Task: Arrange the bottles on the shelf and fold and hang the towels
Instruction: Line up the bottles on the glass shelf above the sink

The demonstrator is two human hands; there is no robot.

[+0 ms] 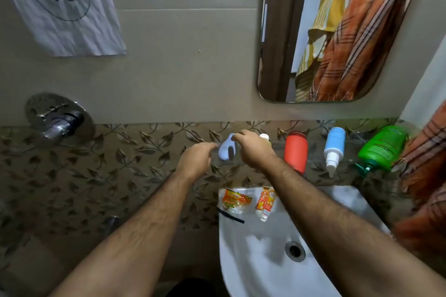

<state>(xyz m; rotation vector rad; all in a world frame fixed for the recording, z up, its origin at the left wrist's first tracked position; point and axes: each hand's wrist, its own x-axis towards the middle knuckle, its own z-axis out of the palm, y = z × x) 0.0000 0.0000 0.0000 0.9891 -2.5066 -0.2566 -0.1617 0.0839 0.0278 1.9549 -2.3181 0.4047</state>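
Fingers of the right hand (253, 149) curl in a narrow grip on the top of a pale blue bottle (225, 150) on the shelf (313, 152); the left hand (194, 163) reaches beside it, loosely open, fingertips near the bottle. Red (295, 152), blue-white (334, 147) and green (382, 148) bottles stand further right. A paper (62, 5) on the wall reads "13"

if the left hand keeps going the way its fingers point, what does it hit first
Most likely the pale blue bottle on the glass shelf. The left hand points its fingers up and to the right, with the fingertips just short of the bottle's side. From this one view the depth is unclear, so the hand might pass in front of it.
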